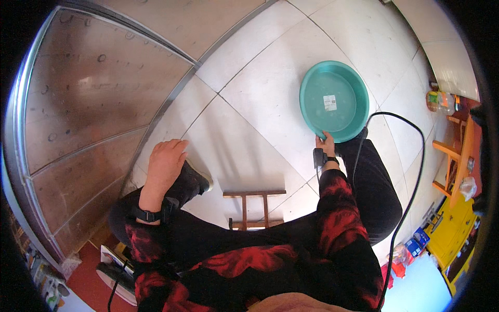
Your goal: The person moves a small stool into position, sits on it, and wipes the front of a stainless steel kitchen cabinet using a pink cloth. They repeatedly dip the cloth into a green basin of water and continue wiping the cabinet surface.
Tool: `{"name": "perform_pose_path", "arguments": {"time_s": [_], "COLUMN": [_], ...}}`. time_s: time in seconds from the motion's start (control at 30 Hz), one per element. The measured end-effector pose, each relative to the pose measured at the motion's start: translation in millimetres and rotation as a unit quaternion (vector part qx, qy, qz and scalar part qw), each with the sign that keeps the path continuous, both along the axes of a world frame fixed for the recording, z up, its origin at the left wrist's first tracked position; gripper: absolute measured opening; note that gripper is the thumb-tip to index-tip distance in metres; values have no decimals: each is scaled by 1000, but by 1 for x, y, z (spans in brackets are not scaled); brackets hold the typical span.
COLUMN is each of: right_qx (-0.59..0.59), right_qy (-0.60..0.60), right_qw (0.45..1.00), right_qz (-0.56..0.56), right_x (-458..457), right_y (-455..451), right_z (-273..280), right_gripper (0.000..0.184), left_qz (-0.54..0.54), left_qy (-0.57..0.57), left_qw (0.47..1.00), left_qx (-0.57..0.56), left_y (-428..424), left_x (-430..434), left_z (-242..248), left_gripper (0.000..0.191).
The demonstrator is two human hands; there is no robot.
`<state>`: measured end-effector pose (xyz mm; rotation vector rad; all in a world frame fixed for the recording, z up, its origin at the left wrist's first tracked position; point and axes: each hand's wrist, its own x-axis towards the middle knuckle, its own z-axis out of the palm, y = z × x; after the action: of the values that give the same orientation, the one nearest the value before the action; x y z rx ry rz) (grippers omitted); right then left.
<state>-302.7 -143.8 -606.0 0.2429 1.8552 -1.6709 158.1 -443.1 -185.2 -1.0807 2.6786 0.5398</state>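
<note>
A round teal plastic basin is at the upper right, over the white tiled floor. A white label with print is stuck to its inner bottom. My right hand pinches the near rim, thumb and fingers on either side of the wall. Nothing is held in my left hand, which hovers above my left shoe, its back turned up and its thumb apart from the fingers. Both wrists wear black strapped devices.
A low wooden stool frame stands between my legs. Brown panels rise at left. A black cable loops past my right knee. On the right are an orange wooden chair, a plastic bottle and a yellow cabinet.
</note>
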Motion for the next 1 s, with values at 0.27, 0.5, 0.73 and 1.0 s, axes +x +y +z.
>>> {"name": "perform_pose_path", "arguments": {"time_s": [0.27,0.5,0.73,1.0], "right_qx": [-118,-117,-80,-62], "right_qy": [-311,-306,-332,-279], "right_qw": [920,928,939,957], "right_qz": [-210,-179,-35,44], "right_x": [49,95,135,183], "right_y": [-67,-115,-155,-176], "right_z": [25,40,30,51], "right_gripper": [29,29,34,42], "left_qz": [14,27,27,41], "left_qy": [-11,2,45,40], "left_qw": [1000,1000,998,998], "left_qx": [4,-3,-21,-15], "left_y": [3,5,6,8], "left_x": [13,24,32,39], "left_z": [3,1,3,4], "left_gripper": [29,29,30,29]}}
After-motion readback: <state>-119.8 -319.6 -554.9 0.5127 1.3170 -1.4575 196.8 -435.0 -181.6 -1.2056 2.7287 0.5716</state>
